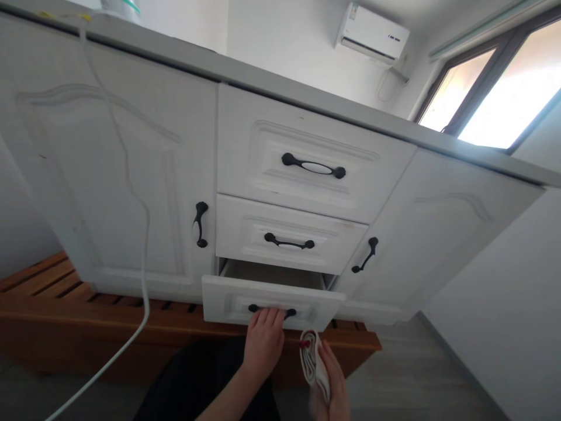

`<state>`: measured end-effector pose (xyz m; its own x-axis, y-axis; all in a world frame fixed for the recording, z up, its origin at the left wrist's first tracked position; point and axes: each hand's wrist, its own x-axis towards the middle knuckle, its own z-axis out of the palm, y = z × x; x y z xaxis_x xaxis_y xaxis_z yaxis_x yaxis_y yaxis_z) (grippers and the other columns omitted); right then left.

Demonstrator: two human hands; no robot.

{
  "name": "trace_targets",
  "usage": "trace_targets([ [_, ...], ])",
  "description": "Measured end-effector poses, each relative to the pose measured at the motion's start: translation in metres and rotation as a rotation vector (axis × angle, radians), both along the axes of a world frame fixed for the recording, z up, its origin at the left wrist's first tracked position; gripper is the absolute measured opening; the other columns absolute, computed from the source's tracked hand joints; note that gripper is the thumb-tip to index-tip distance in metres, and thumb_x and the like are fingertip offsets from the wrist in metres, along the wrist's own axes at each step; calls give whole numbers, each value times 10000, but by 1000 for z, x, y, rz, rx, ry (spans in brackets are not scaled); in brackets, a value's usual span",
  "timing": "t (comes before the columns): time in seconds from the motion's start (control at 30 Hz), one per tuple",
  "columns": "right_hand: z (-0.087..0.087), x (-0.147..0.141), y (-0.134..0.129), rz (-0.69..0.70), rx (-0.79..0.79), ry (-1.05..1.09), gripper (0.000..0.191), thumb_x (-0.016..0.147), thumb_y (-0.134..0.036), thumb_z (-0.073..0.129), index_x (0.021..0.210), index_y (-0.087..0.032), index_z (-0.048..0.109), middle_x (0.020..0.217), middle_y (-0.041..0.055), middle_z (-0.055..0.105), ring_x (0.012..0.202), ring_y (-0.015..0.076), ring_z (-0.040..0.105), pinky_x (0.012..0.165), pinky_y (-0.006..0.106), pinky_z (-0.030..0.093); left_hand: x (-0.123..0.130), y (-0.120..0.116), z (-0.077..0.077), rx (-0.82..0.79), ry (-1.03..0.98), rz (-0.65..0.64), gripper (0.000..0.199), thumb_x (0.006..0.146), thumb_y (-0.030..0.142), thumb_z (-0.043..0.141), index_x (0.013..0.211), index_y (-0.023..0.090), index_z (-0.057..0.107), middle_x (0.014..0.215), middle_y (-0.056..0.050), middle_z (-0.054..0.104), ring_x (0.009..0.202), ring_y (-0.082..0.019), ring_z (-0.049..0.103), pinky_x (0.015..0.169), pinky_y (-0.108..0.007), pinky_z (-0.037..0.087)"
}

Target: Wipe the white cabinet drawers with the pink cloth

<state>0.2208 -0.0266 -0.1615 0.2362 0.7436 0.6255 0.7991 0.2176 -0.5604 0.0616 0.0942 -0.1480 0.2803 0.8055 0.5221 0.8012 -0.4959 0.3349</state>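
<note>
My left hand (265, 339) has its fingers wrapped over the black handle (290, 313) of the bottom drawer (315, 300). That drawer is pulled partway out, and the part of its inside that shows is pale. To the right, just in front of the drawer's front panel, my right hand (335, 377) is closed around a rolled-up whitish cloth (312, 362). The cloth's coiled end points up and has a bit of red on it.
Two closed drawers, the upper (263, 175) and the middle (236, 228), sit above. Cabinet doors flank them. A wooden slatted bench (131, 327) stands below. A white cable (146, 245) hangs down the left door. A windowed wall is at the right.
</note>
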Motion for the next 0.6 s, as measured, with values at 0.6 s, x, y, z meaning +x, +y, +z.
trace_targets([
  [0.6, 55, -20, 2, -20, 44, -563, 733, 861, -197, 382, 1573, -272, 225, 1363, 92, 621, 1198, 328, 619, 974, 533, 479, -16, -87, -33, 324, -221, -56, 198, 800, 233, 493, 923, 278, 641, 832, 39, 698, 801, -160, 583, 874, -317, 363],
])
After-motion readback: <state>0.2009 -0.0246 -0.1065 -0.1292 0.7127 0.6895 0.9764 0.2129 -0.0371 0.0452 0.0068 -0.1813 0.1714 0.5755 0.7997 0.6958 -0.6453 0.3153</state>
